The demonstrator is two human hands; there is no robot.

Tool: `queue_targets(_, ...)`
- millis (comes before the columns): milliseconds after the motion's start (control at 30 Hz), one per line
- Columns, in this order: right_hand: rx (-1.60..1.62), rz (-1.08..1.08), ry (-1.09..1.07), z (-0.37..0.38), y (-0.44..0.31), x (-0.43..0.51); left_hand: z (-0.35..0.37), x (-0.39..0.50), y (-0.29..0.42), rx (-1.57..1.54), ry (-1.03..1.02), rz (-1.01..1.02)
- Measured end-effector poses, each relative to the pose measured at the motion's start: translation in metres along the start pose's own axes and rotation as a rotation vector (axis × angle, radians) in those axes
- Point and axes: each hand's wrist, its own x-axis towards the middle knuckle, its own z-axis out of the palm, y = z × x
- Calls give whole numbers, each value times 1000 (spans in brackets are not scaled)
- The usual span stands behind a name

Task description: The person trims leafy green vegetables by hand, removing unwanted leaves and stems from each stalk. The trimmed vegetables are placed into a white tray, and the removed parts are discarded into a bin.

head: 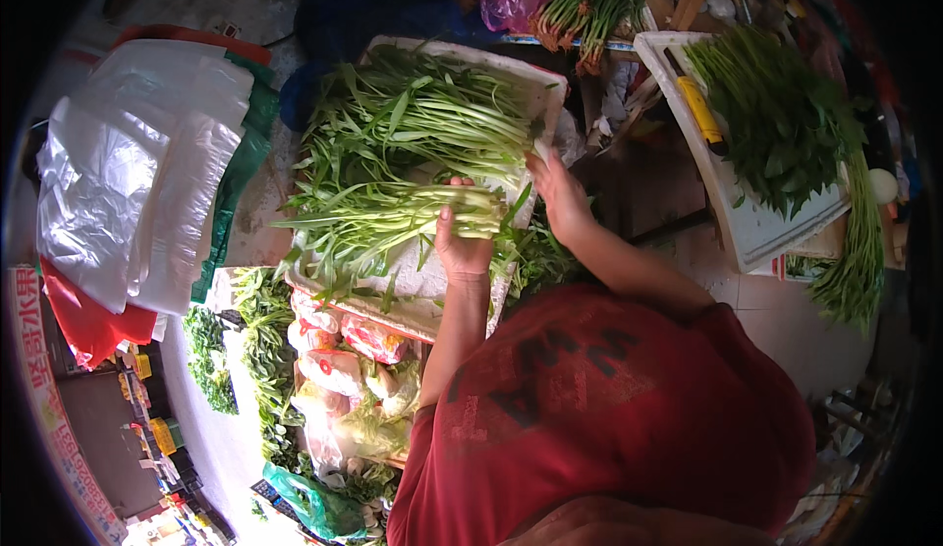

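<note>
My left hand [463, 240] is closed around a bunch of leafy greens with pale green stems [412, 214], their cut ends pointing right. This bunch lies over the near part of a white foam box [420, 303]. Beyond it in the box, a larger heap of the same greens [449, 122] lies with its stems towards the right. My right hand [556, 189] is at the box's right rim, fingers extended and somewhat apart, near the stem ends. Its fingertips lie close to the rim; whether they touch it cannot be told.
Stacked plastic bags [147, 170] lie at the left. A foam lid [766, 248] at the right bears dark leafy greens [781, 119] and a yellow-handled knife [700, 111]. Spring onions [589, 1] lie beyond the box. Wrapped vegetables [331, 373] stand below left; loose greens [545, 262] lie beside the box.
</note>
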Motion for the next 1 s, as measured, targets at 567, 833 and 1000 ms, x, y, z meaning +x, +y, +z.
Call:
queue_targets(567, 495, 249, -11, 25, 6, 4, 26, 17, -28, 183, 152, 83)
queue_targets(833, 111, -113, 15, 38, 9, 3, 41, 17, -33, 496, 90, 342)
queue_targets(1000, -37, -32, 126, 16, 54, 30, 17, 8, -42, 378, 231, 99)
